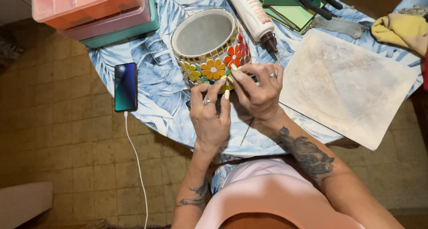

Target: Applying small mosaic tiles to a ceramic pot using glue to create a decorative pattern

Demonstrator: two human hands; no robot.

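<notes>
On the leafy blue table (156, 77), both hands, left hand (209, 117) and right hand (258, 88), pinch tiny tile bits against the round pot (209, 46) with shiny flower tiles.

There are one mosaic pot (209, 46), one glue bottle (252, 12), one phone (125, 86), three stacked plastic boxes (96, 15) and two hands (209, 117).

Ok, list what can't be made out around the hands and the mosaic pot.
- Head view: whatever the left hand and right hand pinch is hidden by the fingertips.
- The mosaic pot's far side is turned away.
- The pliers are cut off by the top edge.
- The glue bottle's top is also cut off.
</notes>
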